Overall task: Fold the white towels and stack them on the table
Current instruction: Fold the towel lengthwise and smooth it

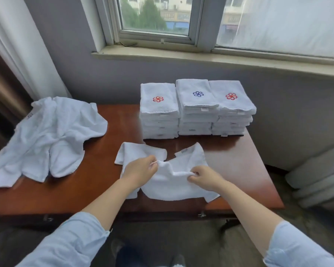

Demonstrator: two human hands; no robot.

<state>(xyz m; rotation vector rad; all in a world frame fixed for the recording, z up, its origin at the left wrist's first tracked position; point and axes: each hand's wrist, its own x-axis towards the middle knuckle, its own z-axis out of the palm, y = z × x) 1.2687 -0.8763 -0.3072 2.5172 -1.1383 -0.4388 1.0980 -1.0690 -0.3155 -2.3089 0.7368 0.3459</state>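
Two light blue sleeves [71, 241] reach forward from the bottom edge, bare forearms stretched over the near edge of the brown wooden table [104, 151]. The left hand [141, 168] pinches a raised ridge of a white towel [174, 182] between thumb and fingers [152, 165]. The right hand [206, 177] pinches the same ridge a little further right, its fingers [194, 175] curled round the cloth. The towel lies crumpled on the near middle of the table, its two far corners spread flat on the wood and its near edge close to the table's front.

To the left, a loose pile of unfolded towels [50, 135] sprawls over the table's left part, well apart from the held one. At the back of the table stand three stacks of folded towels, side by side and touching: the left stack [159, 112] with a red flower mark on top, the middle stack [196, 106] with a blue one, the right stack [231, 108] with a red one. Behind them runs the window sill [201, 58] under a window [154, 14], with a white curtain [23, 45] hanging at far left.
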